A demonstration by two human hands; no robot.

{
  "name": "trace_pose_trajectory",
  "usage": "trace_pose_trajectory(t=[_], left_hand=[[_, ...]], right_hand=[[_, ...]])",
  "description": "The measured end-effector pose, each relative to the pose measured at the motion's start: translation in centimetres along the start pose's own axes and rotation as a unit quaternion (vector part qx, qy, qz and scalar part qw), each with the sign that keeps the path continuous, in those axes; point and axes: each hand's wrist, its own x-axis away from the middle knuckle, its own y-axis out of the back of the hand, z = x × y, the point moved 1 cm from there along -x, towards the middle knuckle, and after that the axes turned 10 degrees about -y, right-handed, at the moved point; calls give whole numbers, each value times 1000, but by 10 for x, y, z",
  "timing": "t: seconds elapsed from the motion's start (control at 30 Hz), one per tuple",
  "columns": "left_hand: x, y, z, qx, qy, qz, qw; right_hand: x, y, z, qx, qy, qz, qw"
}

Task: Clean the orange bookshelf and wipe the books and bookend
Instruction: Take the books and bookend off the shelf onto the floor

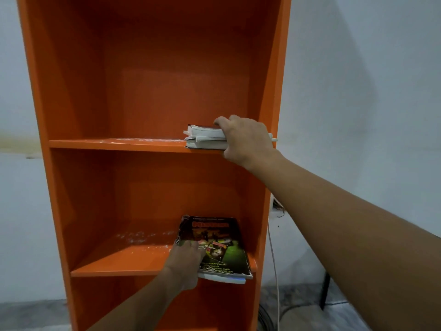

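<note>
- Tall orange laminate bookshelf point(71, 144) stands against a pale wall; whitish streaks, dust or wet residue (can't tell which), show on the upper board and, further left, on the lower board.
- Person's left hand point(185, 260) reaches onto the lower shelf board point(114, 263); fingers point(188, 247) rest flat on the near-left part of a dark glossy-covered softback book point(219, 244) lying face up at the board's right end, its front edge overhanging. Whether the thumb is hooked under the cover can't be told.
- Person's right hand point(243, 139) clamps the near end of a small stack of white-paged books point(205, 137) lying flat at the right end of the upper shelf board point(114, 144), thumb side on top, other fingers wrapped out of sight.
- No cloth and no bookend in view.
- Likely step: clearing books off so the boards can be wiped. To do it well: get a full grip under the softback before lifting, since the worn cover could tear; keep the stack level & squeezed so the top vol. doesn't slide off.
</note>
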Motion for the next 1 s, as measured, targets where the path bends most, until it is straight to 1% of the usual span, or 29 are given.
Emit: trace_pose_trajectory(t=[0.03, 0.13, 0.3, 0.4, 0.53, 0.63, 0.8, 0.87, 1.0], left_hand=[[-1, -4, 0, 3, 10, 0, 1000], [-5, -10, -3, 7, -2, 7, 1000], [-4, -20, -2, 7, -64, 5, 998], [-2, -13, 3, 41, -77, -30, 996], [5, 16, 16, 89, -76, -90, 989], [8, 37, 32, 93, -75, -125, 985], [25, 70, 54, 69, -70, -201, 975], [35, 83, 60, 65, -70, -215, 972], [53, 100, 73, 84, -40, -252, 963]], right_hand=[[1, 2, 1, -7, -5, 3, 1000], [3, -5, -2, -18, -29, 7, 999], [1, -4, -3, -9, 10, 17, 1000], [2, 2, -7, -8, 31, 19, 999], [10, 10, -11, -3, 53, 13, 998], [14, 14, -11, -15, 52, 3, 999], [18, 26, -9, -46, 16, -20, 999], [20, 35, -8, -53, 16, -33, 998], [25, 58, -7, -60, 28, -61, 996]])
